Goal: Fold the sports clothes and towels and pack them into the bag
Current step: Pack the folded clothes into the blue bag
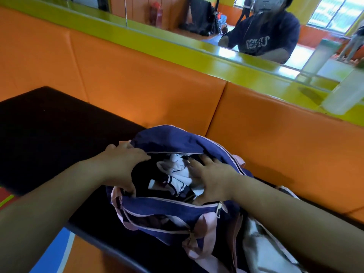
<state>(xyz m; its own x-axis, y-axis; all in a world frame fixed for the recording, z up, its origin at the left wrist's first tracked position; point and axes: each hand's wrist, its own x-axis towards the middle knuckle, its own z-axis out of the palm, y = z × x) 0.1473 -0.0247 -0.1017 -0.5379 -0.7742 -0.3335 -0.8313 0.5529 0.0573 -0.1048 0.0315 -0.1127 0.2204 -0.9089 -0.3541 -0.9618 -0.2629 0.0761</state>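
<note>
A navy bag (169, 208) with pink trim and pink straps lies unzipped on a black bench (49, 131). Inside it sits folded white and dark clothing (177, 178). My left hand (120, 164) rests at the left end of the opening, fingers spread over the rim and thumb hooked inside. My right hand (210, 174) lies flat on the clothing at the right side of the opening, fingers spread. A pink zipper pull (219, 209) hangs at the near edge. More white fabric (262, 247) shows beside the bag at the lower right.
An orange padded wall (153, 91) with a yellow-green ledge (137, 36) runs behind the bench. Above it a mirror reflects a person in a dark shirt (269, 34). A translucent bottle (348, 89) stands on the ledge at right. Blue and orange floor (59, 253) lies below.
</note>
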